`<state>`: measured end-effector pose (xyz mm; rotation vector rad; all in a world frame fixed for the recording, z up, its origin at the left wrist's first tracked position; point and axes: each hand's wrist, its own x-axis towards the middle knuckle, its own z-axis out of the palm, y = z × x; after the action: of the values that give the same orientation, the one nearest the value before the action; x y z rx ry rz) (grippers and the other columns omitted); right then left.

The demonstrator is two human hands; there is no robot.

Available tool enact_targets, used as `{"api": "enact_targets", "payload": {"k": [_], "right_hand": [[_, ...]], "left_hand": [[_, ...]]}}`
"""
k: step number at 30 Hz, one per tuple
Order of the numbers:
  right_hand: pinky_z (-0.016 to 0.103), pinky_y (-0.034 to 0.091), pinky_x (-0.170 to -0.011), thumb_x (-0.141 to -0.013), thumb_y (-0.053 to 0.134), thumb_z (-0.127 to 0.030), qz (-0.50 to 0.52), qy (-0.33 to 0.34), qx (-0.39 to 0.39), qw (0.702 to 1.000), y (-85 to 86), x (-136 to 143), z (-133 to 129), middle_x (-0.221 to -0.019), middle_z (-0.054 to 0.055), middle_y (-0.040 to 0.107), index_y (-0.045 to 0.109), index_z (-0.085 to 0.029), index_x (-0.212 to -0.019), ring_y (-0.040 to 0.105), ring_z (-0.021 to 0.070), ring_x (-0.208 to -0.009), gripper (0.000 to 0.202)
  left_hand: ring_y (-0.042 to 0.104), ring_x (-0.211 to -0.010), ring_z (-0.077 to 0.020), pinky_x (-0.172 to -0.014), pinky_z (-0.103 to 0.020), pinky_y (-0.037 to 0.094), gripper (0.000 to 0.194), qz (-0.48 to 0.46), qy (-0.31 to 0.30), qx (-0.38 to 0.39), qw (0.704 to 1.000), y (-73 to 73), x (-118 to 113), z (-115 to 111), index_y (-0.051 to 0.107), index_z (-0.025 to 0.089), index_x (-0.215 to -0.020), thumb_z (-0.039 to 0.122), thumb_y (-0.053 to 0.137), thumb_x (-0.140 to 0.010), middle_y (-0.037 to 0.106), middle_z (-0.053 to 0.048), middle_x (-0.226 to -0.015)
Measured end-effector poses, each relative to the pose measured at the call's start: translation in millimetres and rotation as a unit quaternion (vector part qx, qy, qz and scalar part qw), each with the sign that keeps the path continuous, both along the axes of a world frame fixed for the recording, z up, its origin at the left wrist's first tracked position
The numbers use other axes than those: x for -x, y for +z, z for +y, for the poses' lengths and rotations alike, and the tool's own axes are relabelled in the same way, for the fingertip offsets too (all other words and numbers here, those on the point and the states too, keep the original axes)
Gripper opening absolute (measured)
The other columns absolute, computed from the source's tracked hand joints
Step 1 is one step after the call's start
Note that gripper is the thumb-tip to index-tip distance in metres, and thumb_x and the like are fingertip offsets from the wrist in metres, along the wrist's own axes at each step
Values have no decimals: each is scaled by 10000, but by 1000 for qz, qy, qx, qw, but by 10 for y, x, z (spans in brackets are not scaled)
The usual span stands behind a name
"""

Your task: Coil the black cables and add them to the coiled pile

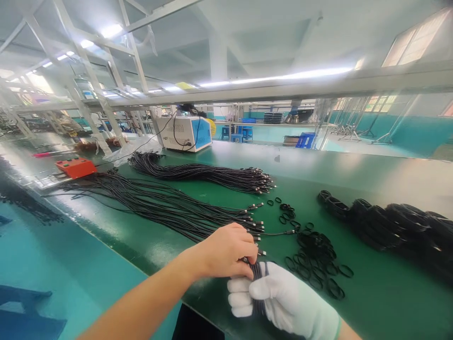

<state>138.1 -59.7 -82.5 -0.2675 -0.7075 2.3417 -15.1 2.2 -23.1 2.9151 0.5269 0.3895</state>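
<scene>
A coiled black cable [260,308] is wrapped in the fingers of my right hand [288,297], which wears a white glove. My left hand [229,250] is bare; its fingers are curled and pinch at the top of this coil, just above the gloved thumb. Part of the coil is hidden by both hands. Beyond my left hand, loose black cables [155,203] lie stretched across the green table, their metal plugs pointing right. Small black rubber bands [314,255] are scattered to the right of my hands.
A thicker bundle of black cables [198,172] lies farther back. Coiled cables [385,222] are piled at right. An orange box with buttons [76,167] stands at left, a white-and-blue machine [186,134] behind. A metal shelf beam [247,92] crosses above the green table [300,165].
</scene>
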Motion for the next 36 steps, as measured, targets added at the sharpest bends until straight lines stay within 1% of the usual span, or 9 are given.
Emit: {"api": "enact_targets", "payload": {"k": [4, 8, 14, 19, 23, 26, 28, 32, 36], "right_hand": [[305, 346, -654, -710, 630, -149, -35, -18, 6, 999, -98, -8, 29, -709, 15, 411, 540, -101, -808, 411, 113, -627, 141], [345, 381, -698, -739, 650, -248, -40, -9, 27, 999, -161, -39, 50, -710, 33, 489, 558, -90, -844, 466, 122, -610, 211], [438, 438, -752, -754, 642, -241, -28, -14, 30, 999, -174, -100, 36, -764, 100, 644, 608, -53, -928, 631, 210, -665, 258], [446, 489, -758, -781, 631, -264, 8, 24, -1, 1000, -125, -135, -18, -818, 118, 709, 637, -56, -978, 676, 231, -737, 286], [415, 489, -767, -817, 594, -309, 46, 53, -38, 997, -96, -163, -67, -800, 121, 718, 656, -82, -980, 632, 287, -967, 286], [387, 500, -740, -837, 563, -315, 67, 53, -38, 996, -127, -195, -85, -773, 105, 719, 655, -98, -988, 621, 287, -999, 280], [380, 506, -717, -850, 537, -314, 63, 56, -35, 996, -159, -212, -86, -766, 114, 717, 647, -86, -991, 647, 278, -938, 290], [389, 508, -695, -848, 532, -321, 54, 41, -44, 997, -157, -207, -61, -720, 129, 710, 643, -64, -956, 658, 282, -903, 299], [374, 510, -682, -818, 570, -326, 32, 12, -73, 997, -71, -180, -24, -650, 122, 699, 662, -63, -900, 664, 277, -873, 290]], "left_hand": [[556, -836, -133, -869, -280, 355, 116, -10, -7, 10, 1000, -53, -15, 59, 641, 210, -738, 314, 681, -772, 658, 40, -785], [522, -917, -152, -813, -290, 355, 93, -3, 12, -22, 1000, 29, -12, 41, 650, 217, -741, 253, 621, -821, 662, 37, -887], [515, -806, -134, -716, -238, 410, 98, 33, 3, -65, 997, 213, -36, -97, 666, 202, -802, 189, 573, -833, 620, -6, -905], [504, -627, -126, -515, -234, 372, 169, 116, -10, -95, 989, 381, -166, -177, 587, 185, -602, 135, 623, -759, 573, 17, -680], [547, -605, -117, -474, -208, 340, 131, 104, 27, 89, 990, 470, -197, -94, 606, 203, -622, 185, 668, -736, 605, 51, -634], [567, -599, -102, -506, -182, 393, 30, 44, 64, 283, 956, 411, -131, -51, 631, 213, -743, 214, 661, -742, 613, 64, -647], [550, -570, -93, -497, -177, 405, 53, 2, 99, 363, 926, 321, -82, -77, 623, 208, -795, 224, 639, -746, 592, 64, -647], [499, -561, -80, -504, -174, 400, 84, -108, 158, 416, 889, 126, -48, -226, 608, 199, -831, 225, 604, -752, 548, 65, -652], [475, -602, -91, -548, -190, 393, 114, -200, 203, 369, 885, -21, -84, -385, 605, 185, -890, 208, 536, -801, 528, 49, -677]]}}
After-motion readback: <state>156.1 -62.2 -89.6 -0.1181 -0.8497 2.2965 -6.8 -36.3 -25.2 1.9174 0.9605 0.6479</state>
